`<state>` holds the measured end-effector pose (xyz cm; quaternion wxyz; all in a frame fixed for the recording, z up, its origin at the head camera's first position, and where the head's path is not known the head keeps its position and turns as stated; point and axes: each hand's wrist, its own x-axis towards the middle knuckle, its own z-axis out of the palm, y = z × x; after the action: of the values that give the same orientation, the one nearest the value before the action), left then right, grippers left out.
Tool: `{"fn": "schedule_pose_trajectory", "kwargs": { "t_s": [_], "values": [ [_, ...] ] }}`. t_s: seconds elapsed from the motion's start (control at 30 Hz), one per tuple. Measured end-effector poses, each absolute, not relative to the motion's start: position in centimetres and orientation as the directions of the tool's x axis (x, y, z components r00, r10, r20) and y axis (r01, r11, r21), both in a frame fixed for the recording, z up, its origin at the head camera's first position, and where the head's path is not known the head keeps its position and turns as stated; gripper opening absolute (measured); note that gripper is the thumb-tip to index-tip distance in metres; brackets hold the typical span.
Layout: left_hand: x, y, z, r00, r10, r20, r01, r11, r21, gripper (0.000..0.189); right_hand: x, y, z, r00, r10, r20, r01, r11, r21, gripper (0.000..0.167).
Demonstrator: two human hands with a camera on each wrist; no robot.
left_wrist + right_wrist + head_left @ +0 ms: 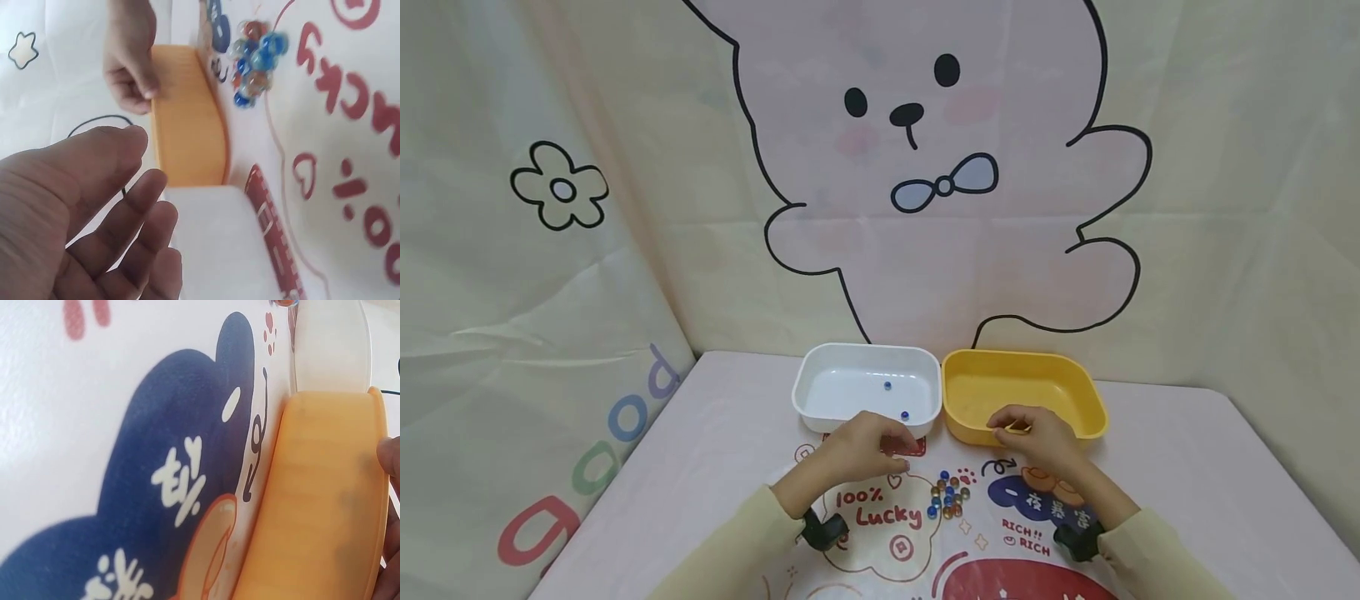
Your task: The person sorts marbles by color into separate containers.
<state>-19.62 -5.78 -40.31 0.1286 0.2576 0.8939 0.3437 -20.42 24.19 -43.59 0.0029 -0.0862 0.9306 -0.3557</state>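
Note:
My left hand [868,450] hovers by the near rim of the white bin [808,404], its fingers loosely bent and the thumb apart from them. Nothing shows between those fingers in the left wrist view. Two blue marbles [887,386] lie in the white bin. My right hand [1037,435] is at the near rim of the yellow bin [1078,387], fingers bent, with the thumb [389,456] right at the rim. Its fingertips are partly hidden, and I cannot tell whether they hold anything. Several blue and brown glass marbles [950,493] lie clustered on the table between my forearms.
The two bins stand side by side at the table's back edge, against a cloth backdrop [1187,292] with a cartoon bear. A printed mat [887,546] with red lettering covers the table in front of them. Each wrist wears a dark strapped camera [823,531].

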Motion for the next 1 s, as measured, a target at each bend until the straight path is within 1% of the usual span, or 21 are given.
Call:
{"fn": "schedule_pose_trajectory", "kwargs": {
  "t_s": [0.17, 0.33, 0.6, 0.77, 1.0],
  "values": [
    [-18.5, -5.5, -41.0, -0.800, 0.593, -0.097, 0.396, 0.641, 0.657, 0.020, -20.4, 24.3, -43.8, -0.987, -0.153, 0.046, -0.146, 0.740, -0.657, 0.014],
    [-17.8, -5.0, -41.9, -0.799, 0.587, -0.130, 0.375, 0.656, 0.655, 0.017, -20.4, 24.3, -44.0, -0.987, -0.150, 0.050, -0.146, 0.747, -0.648, 0.013],
    [-17.1, -4.3, -43.3, -0.788, 0.594, -0.165, 0.320, 0.623, 0.714, 0.014, -20.5, 24.3, -44.0, -0.987, -0.150, 0.058, -0.151, 0.745, -0.650, 0.013],
    [-16.9, -3.8, -44.1, -0.789, 0.592, -0.163, 0.321, 0.624, 0.712, 0.015, -20.5, 24.2, -43.9, -0.986, -0.153, 0.060, -0.155, 0.743, -0.651, 0.014],
    [-17.0, -3.2, -44.8, -0.799, 0.586, -0.135, 0.349, 0.635, 0.689, 0.012, -20.5, 24.1, -43.7, -0.986, -0.154, 0.065, -0.160, 0.749, -0.643, 0.013]
  ]
}}
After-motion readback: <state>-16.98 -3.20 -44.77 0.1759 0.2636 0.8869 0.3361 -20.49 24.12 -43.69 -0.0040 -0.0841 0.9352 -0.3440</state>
